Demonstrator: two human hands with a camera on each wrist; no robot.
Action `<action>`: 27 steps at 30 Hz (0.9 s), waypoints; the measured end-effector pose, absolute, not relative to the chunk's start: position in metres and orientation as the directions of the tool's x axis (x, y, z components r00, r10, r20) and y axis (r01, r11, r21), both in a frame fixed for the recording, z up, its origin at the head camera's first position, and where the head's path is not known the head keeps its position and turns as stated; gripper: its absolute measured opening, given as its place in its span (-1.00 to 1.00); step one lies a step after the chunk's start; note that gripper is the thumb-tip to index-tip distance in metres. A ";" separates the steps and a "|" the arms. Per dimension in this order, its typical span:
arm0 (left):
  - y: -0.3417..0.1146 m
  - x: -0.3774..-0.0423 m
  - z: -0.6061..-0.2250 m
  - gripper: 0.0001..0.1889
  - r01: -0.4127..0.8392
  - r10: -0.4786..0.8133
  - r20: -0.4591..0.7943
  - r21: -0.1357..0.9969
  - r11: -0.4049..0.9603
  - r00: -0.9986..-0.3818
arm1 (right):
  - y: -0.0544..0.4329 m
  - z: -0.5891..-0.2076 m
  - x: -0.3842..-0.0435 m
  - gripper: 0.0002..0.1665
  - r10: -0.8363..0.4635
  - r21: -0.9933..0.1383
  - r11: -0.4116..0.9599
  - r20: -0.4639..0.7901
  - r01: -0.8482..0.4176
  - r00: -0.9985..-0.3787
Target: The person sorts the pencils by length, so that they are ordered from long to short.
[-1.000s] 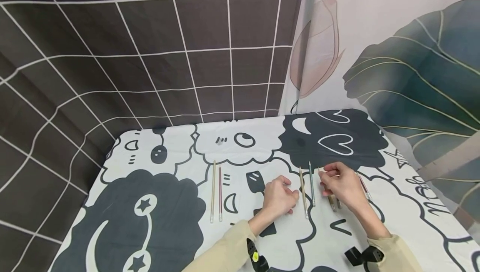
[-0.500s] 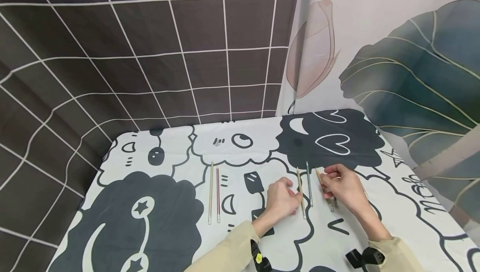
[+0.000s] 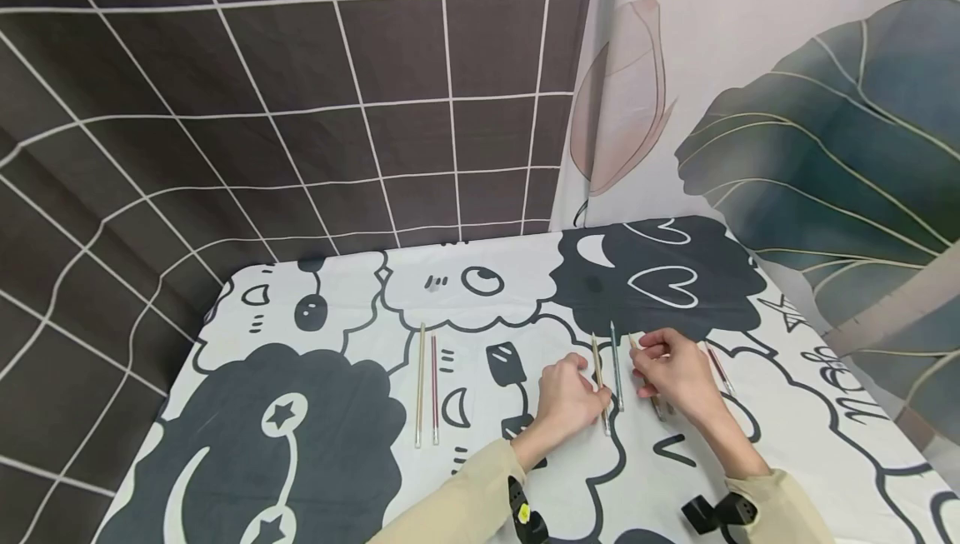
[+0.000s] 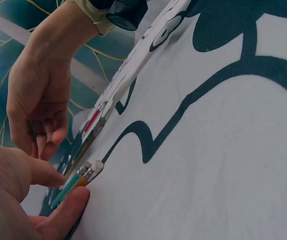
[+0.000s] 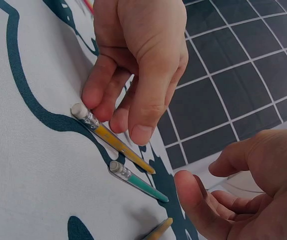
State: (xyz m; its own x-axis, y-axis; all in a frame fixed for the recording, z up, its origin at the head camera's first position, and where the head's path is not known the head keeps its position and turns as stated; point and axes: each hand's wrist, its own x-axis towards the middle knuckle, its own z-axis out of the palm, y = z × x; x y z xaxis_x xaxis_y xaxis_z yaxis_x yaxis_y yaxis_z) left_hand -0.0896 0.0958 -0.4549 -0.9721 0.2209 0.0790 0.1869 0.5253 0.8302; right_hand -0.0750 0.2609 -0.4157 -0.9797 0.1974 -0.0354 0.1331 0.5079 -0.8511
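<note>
In the head view my left hand has its fingertips over a yellow pencil lying on the cloth. From the right wrist view that yellow pencil passes right beside the left thumb and fingers, with no clear grip. A teal pencil lies parallel just to its right. My right hand hovers, fingers loosely bent, over another yellow pencil, partly covering it. The right wrist view has this pencil's tip apart from the right thumb. Close by it, a grey-ended pencil is mostly hidden.
Left of my hands, a yellow pencil and a red pencil lie side by side. Another red pencil lies beyond my right hand. A patterned black-and-white cloth covers the table. A dark grid curtain hangs behind.
My left hand has moved slightly right, up to the yellow pencil. The right hand has shifted a little over its pencil, and the far-right red pencil shows again. The head view has drifted slightly.
</note>
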 end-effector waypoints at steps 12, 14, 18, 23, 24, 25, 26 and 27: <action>0.099 -0.086 -0.455 -0.56 0.230 0.223 0.122 0.791 0.567 -0.967 | 0.259 -0.418 -0.075 -0.68 0.169 -0.841 0.524 -0.049 0.132 -0.984; 0.100 -0.086 -0.455 -0.56 0.252 0.230 0.142 0.781 0.572 -0.963 | 0.259 -0.420 -0.075 -0.68 0.160 -0.836 0.532 -0.056 0.134 -0.986; 0.101 -0.084 -0.456 -0.56 0.274 0.240 0.162 0.772 0.574 -0.957 | 0.258 -0.422 -0.074 -0.67 0.150 -0.827 0.545 -0.067 0.139 -0.986; 0.101 -0.084 -0.457 -0.54 0.292 0.245 0.178 0.755 0.587 -0.953 | 0.256 -0.423 -0.074 -0.66 0.145 -0.826 0.546 -0.068 0.137 -0.987; 0.101 -0.084 -0.456 -0.53 0.295 0.248 0.178 0.751 0.591 -0.952 | 0.255 -0.423 -0.074 -0.67 0.145 -0.824 0.550 -0.064 0.135 -0.987; 0.102 -0.084 -0.456 -0.52 0.294 0.252 0.174 0.748 0.595 -0.952 | 0.255 -0.423 -0.074 -0.67 0.145 -0.823 0.553 -0.059 0.131 -0.988; 0.102 -0.085 -0.456 -0.52 0.293 0.255 0.170 0.747 0.597 -0.952 | 0.254 -0.424 -0.074 -0.67 0.148 -0.819 0.559 -0.055 0.129 -0.988; 0.102 -0.085 -0.456 -0.51 0.290 0.257 0.163 0.744 0.602 -0.952 | 0.254 -0.424 -0.074 -0.68 0.150 -0.815 0.566 -0.051 0.128 -0.987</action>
